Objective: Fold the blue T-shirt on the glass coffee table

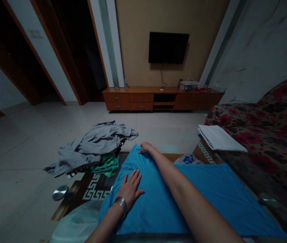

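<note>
A bright blue cloth garment (204, 195) lies spread over the glass-topped table in front of me. My left hand (129, 190), with metal bangles at the wrist, rests flat on its left part, fingers spread. Farther off, my right hand (147, 147) grips the far left corner of the blue garment, its fingers curled over the edge. Creases run across the cloth between the two hands. To the left of the garment sits a heap of grey clothes (90, 145) with a green patterned piece (108, 163) under it.
White folded cloth (220, 138) lies at the right, by the flowered sofa (247, 118). A plastic bag (189, 159) shows beyond the blue cloth, and a translucent one (77, 222) at near left. Farther back are a wooden TV cabinet (142, 98) and a wall-mounted television (168, 48).
</note>
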The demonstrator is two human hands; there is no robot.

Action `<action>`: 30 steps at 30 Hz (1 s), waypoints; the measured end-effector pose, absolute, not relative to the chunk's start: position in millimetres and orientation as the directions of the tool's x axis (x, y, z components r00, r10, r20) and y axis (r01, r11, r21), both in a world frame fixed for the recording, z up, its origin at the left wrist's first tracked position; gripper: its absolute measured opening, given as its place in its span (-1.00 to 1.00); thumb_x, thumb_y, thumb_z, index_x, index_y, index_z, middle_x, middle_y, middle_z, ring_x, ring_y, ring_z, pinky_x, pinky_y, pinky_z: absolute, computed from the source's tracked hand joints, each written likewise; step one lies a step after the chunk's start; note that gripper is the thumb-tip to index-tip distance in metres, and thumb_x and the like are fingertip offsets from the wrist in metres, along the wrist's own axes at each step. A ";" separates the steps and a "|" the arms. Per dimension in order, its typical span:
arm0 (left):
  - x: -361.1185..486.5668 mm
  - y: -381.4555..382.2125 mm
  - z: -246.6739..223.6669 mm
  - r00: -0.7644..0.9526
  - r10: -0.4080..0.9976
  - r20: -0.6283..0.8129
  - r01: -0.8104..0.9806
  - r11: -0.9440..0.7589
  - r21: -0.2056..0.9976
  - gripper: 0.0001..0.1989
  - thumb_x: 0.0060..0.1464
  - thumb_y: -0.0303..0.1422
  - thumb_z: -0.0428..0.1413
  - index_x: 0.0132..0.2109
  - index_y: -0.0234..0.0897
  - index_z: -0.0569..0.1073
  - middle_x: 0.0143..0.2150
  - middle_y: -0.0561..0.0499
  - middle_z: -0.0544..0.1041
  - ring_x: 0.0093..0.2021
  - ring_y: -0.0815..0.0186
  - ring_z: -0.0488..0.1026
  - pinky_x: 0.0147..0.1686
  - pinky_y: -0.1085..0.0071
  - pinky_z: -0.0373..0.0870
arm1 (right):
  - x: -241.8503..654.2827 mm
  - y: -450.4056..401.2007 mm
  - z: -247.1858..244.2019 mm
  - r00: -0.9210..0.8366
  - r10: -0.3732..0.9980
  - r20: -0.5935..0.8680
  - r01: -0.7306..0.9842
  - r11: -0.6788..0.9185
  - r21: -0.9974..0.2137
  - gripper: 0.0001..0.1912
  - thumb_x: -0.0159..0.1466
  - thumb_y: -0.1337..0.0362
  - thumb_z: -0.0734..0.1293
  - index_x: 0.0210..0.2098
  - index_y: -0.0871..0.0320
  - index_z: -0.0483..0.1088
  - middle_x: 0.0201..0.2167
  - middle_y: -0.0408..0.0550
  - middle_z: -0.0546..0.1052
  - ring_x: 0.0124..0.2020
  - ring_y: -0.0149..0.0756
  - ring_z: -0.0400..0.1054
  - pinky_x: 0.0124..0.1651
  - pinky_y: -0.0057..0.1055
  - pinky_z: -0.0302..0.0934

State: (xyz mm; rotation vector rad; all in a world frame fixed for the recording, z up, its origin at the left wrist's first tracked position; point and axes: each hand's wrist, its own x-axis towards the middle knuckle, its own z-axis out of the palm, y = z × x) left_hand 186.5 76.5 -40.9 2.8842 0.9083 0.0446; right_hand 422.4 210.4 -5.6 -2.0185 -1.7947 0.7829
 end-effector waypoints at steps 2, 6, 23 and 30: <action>184.3 76.3 -39.0 0.836 0.548 -0.014 0.546 -0.830 0.112 -0.35 0.18 -0.07 -0.03 0.34 -0.16 0.06 0.39 -0.07 -0.02 0.37 0.08 -0.06 0.28 -0.03 -0.04 | 429.5 209.4 -1.4 0.013 0.980 -0.198 0.778 -0.135 -0.614 -0.78 0.01 0.33 0.44 -0.33 0.28 0.47 -0.29 0.06 0.56 -0.25 -0.15 0.44 -0.21 -0.36 0.28; 183.4 75.3 -38.6 0.830 0.558 -0.009 0.556 -0.825 0.096 -0.35 0.16 -0.04 -0.02 0.33 -0.13 0.09 0.39 -0.06 -0.01 0.37 0.04 -0.07 0.26 -0.05 -0.02 | 438.5 198.1 16.4 -0.089 0.978 -0.186 0.709 -0.069 -0.702 -0.73 0.10 0.26 0.36 -0.23 0.29 0.46 -0.27 -0.05 0.55 -0.30 -0.31 0.41 -0.30 -0.50 0.26; 174.2 68.8 -22.7 0.813 0.582 -0.019 0.562 -0.776 0.287 -0.61 0.20 -0.19 -0.06 0.13 -0.10 0.39 0.18 -0.05 0.39 0.19 0.16 0.27 0.21 0.19 0.09 | 399.2 -4.8 25.0 -0.547 0.827 0.129 0.643 0.514 -0.568 -0.64 0.14 0.55 0.21 -0.21 0.13 0.52 -0.26 -0.10 0.56 -0.19 -0.32 0.34 -0.06 -0.41 0.14; 141.3 73.7 -19.7 0.854 0.521 -0.005 0.507 -0.829 0.237 -0.63 0.19 -0.17 -0.05 0.04 -0.18 0.46 0.17 -0.10 0.40 0.23 0.14 0.22 0.29 0.05 -0.11 | 401.9 -68.0 3.1 -0.487 0.870 0.073 0.537 0.364 -0.761 -0.78 0.21 0.21 0.35 -0.16 0.10 0.51 -0.21 -0.09 0.57 -0.16 -0.30 0.38 -0.03 -0.40 0.17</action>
